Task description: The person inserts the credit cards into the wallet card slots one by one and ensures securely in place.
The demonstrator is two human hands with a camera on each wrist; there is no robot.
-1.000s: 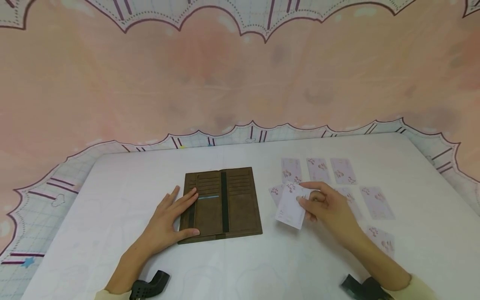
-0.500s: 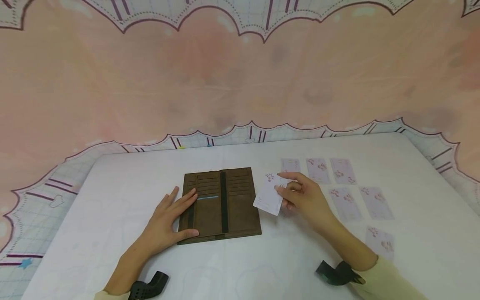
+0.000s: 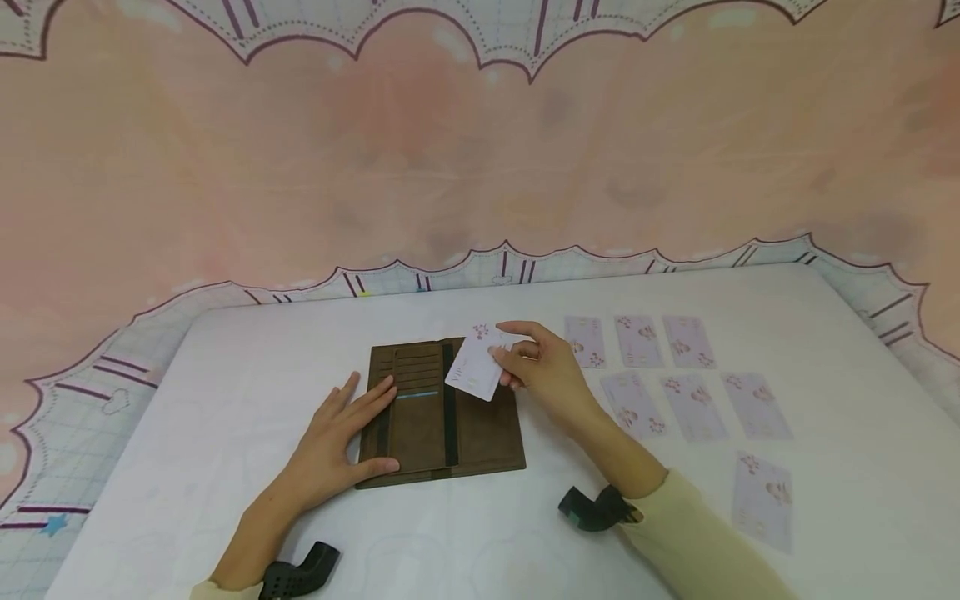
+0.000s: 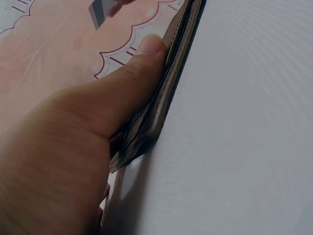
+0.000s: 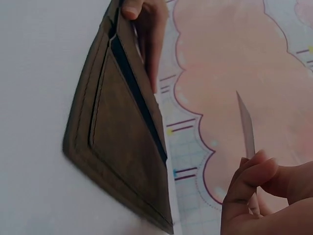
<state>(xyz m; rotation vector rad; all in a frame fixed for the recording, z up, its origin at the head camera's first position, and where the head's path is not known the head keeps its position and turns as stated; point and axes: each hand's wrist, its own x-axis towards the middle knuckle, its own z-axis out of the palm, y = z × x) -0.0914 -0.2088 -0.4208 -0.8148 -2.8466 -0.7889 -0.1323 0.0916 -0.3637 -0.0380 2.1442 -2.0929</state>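
Observation:
An unfolded brown wallet (image 3: 487, 433) lies on the white table, with rows of card slots and a dark band down its middle. A thin blue edge shows in one left-side slot. My left hand (image 3: 330, 442) rests spread on the wallet's left edge, thumb low and fingertips on the leather. Between thumb and fingers my right hand (image 3: 547, 375) pinches a white card (image 3: 474, 367) with small red flowers, tilted over the wallet's right half. The right wrist view shows that card (image 5: 247, 125) edge-on, raised off the leather.
Several pale purple cards with red flowers lie in rows to the right, among them a top-row card (image 3: 637, 342) and a lone lower card (image 3: 763, 500). Behind the white table (image 3: 450, 542) hangs a peach patterned backdrop (image 3: 420, 167). Each wrist wears a black device (image 3: 300, 571).
My right hand has carried the white card leftward and slightly back, from above the laid-out cards to over the wallet. My left hand has stayed in place on the wallet.

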